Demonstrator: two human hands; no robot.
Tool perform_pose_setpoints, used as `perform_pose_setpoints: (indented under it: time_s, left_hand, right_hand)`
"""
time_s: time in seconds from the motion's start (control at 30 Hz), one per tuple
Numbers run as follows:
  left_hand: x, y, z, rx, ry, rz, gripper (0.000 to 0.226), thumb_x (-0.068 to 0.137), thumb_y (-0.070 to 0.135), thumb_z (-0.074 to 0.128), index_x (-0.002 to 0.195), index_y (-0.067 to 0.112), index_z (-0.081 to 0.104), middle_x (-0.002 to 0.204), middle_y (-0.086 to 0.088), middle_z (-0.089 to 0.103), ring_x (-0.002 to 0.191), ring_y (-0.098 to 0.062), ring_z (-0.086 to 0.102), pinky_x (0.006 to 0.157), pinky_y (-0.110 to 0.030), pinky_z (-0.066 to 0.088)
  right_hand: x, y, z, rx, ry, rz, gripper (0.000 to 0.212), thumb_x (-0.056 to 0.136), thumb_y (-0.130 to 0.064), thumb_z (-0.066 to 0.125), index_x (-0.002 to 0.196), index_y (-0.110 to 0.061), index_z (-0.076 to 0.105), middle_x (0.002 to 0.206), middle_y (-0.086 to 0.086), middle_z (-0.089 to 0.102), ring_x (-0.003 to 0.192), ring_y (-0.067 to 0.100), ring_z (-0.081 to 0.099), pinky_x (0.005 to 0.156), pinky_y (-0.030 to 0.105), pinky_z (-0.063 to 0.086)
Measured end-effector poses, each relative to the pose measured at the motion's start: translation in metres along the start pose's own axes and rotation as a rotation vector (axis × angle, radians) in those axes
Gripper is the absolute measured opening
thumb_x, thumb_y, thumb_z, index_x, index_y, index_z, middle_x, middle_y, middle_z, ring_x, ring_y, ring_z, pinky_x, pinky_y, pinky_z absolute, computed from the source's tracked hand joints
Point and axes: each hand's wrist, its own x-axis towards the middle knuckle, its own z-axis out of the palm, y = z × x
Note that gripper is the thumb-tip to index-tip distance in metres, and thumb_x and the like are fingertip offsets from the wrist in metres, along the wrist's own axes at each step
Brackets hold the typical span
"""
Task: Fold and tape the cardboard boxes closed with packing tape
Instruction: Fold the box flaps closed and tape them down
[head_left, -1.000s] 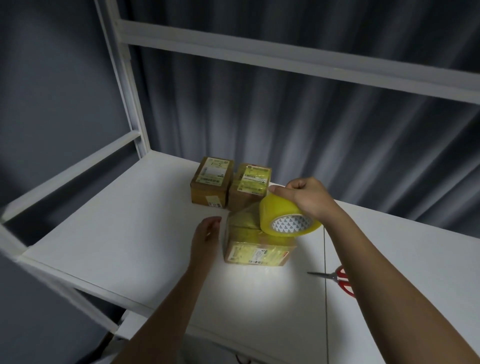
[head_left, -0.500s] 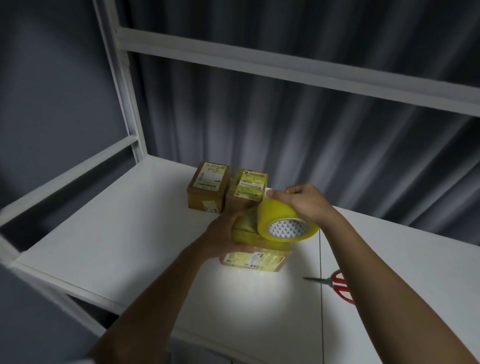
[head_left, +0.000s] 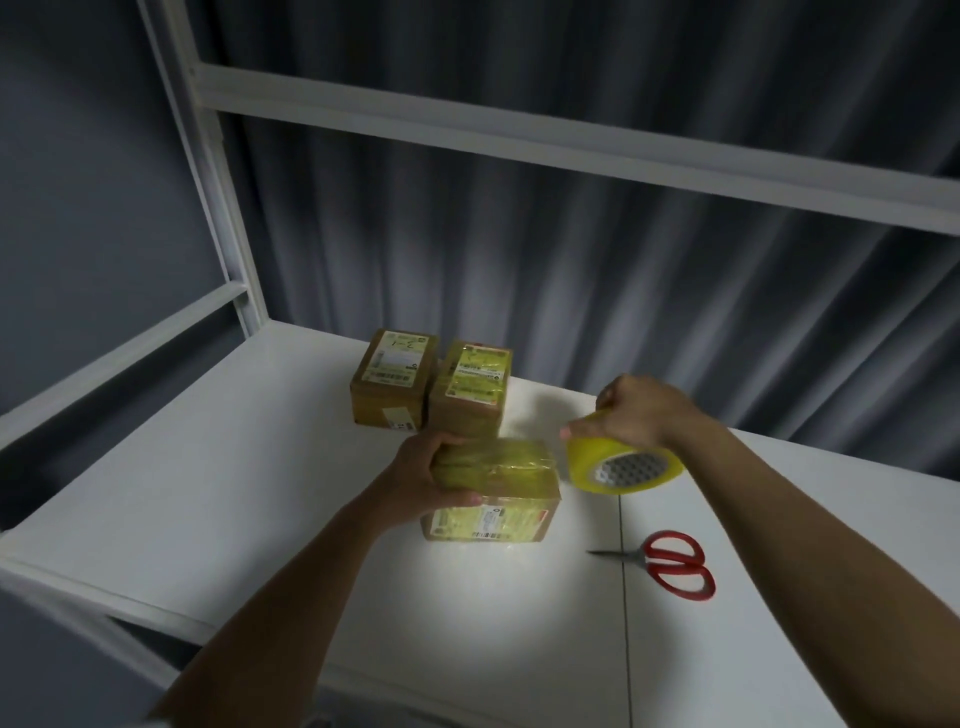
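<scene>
Taping the near box (head_left: 498, 493): it sits on the white shelf (head_left: 208, 493) toward the middle, closer to the front edge than to the back, its top already crossed with yellowish tape. Left hand (head_left: 423, 480) grips the box's left end, fingers curled over the top, thumb along the near face, so it is pinned down. Right hand (head_left: 634, 410) holds the tape roll (head_left: 621, 465) just off the box's right end, fingers wrapped over the rim and the roll tilted, its core facing the camera. Whether a strip runs from roll to box cannot be told; the gap is blurred.

Judgement on doing this well: keep the left hand bearing down so the box does not slide when the roll pulls. Hold the roll low and in line with the seam. Lay the strip taut, then rub it flat before cutting.

Scissors (head_left: 670, 564), red-handled, lie on the shelf near the front edge to the right, within reach of the right hand. Two more boxes (head_left: 392, 379) stand side by side behind, near the back edge, both labelled on top.
</scene>
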Motion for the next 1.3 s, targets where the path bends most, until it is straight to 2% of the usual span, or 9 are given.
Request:
perform_pose_setpoints:
  time_s: [0.17,0.37,0.53,0.63,0.77,0.87,1.0,1.17,1.3]
  left_hand:
    - [0.001,0.002,-0.001,-0.053,-0.032,0.037,0.062,0.069,0.012,0.082,0.114,0.028,0.043,0.111,0.019,0.047,0.096,0.019,0.051,0.073,-0.005,0.045]
    - [0.001,0.0,0.0,-0.008,-0.028,0.022,0.068,0.068,0.02,0.084,0.118,0.03,0.039,0.111,0.025,0.038,0.102,0.008,0.046,0.074,-0.006,0.043]
    - [0.003,-0.005,-0.002,0.123,-0.148,0.045,0.083,0.071,0.046,0.075,0.138,0.048,0.025,0.14,0.015,0.027,0.129,-0.001,0.03,0.105,-0.027,0.034]
    - [0.006,-0.003,-0.004,0.474,-0.246,-0.06,0.08,0.085,0.057,0.056,0.148,0.041,0.01,0.153,0.007,0.0,0.142,-0.02,0.003,0.117,-0.045,0.015]
    - [0.003,0.004,0.002,0.982,-0.176,0.127,0.1,0.068,0.085,-0.011,0.15,0.027,-0.01,0.159,-0.001,-0.008,0.145,-0.027,-0.011,0.115,-0.049,-0.009]
    - [0.01,0.011,0.029,0.97,0.007,0.233,0.082,0.087,0.072,0.006,0.145,0.014,0.018,0.151,-0.014,0.031,0.142,-0.036,0.021,0.117,-0.049,0.008]
    - [0.027,0.027,0.063,0.812,0.305,-0.057,0.061,0.091,0.051,0.012,0.115,0.008,0.049,0.111,-0.012,0.059,0.106,-0.032,0.054,0.095,-0.038,0.037]
    - [0.033,0.032,0.059,1.008,0.048,-0.187,0.061,0.099,0.042,0.017,0.151,0.018,-0.004,0.158,-0.008,0.008,0.143,-0.035,0.007,0.113,-0.057,0.005]
    - [0.046,0.053,0.081,0.988,0.022,-0.292,0.062,0.098,0.041,0.023,0.151,0.015,0.005,0.158,-0.011,0.008,0.142,-0.041,0.007,0.106,-0.069,-0.004]
  right_hand:
    - [0.003,0.007,0.028,-0.08,-0.054,0.011,0.07,0.064,-0.085,0.053,0.085,-0.02,0.07,0.085,0.0,0.065,0.078,0.018,0.06,0.067,0.027,0.048]
    - [0.009,0.011,0.043,-0.057,-0.084,0.03,0.071,0.065,-0.084,0.053,0.092,-0.021,0.069,0.087,-0.001,0.065,0.079,0.016,0.059,0.074,0.03,0.051]
    - [0.015,0.012,0.056,-0.035,-0.166,0.062,0.07,0.062,-0.085,0.055,0.088,-0.02,0.066,0.086,-0.003,0.062,0.082,0.017,0.059,0.072,0.029,0.046]
    - [0.016,0.013,0.058,-0.022,-0.187,0.056,0.063,0.064,-0.083,0.056,0.076,-0.021,0.06,0.08,-0.004,0.058,0.081,0.018,0.057,0.068,0.029,0.041]
    - [0.014,0.012,0.061,-0.044,-0.159,0.044,0.06,0.068,-0.082,0.054,0.074,-0.022,0.057,0.083,-0.002,0.058,0.081,0.02,0.057,0.069,0.028,0.04]
    - [0.013,0.013,0.066,-0.031,-0.152,0.044,0.064,0.069,-0.082,0.052,0.084,-0.021,0.062,0.09,-0.001,0.062,0.085,0.02,0.058,0.073,0.029,0.043]
    - [0.01,0.017,0.074,0.019,-0.133,0.077,0.065,0.07,-0.082,0.05,0.088,-0.021,0.063,0.099,0.0,0.065,0.091,0.02,0.06,0.075,0.029,0.043]
    - [0.007,0.019,0.081,0.072,-0.142,0.085,0.069,0.071,-0.083,0.047,0.094,-0.021,0.066,0.102,0.001,0.065,0.093,0.021,0.06,0.076,0.03,0.044]
    - [0.004,0.021,0.08,0.029,-0.133,0.091,0.072,0.074,-0.081,0.046,0.105,-0.02,0.066,0.11,0.002,0.064,0.101,0.022,0.06,0.08,0.03,0.044]
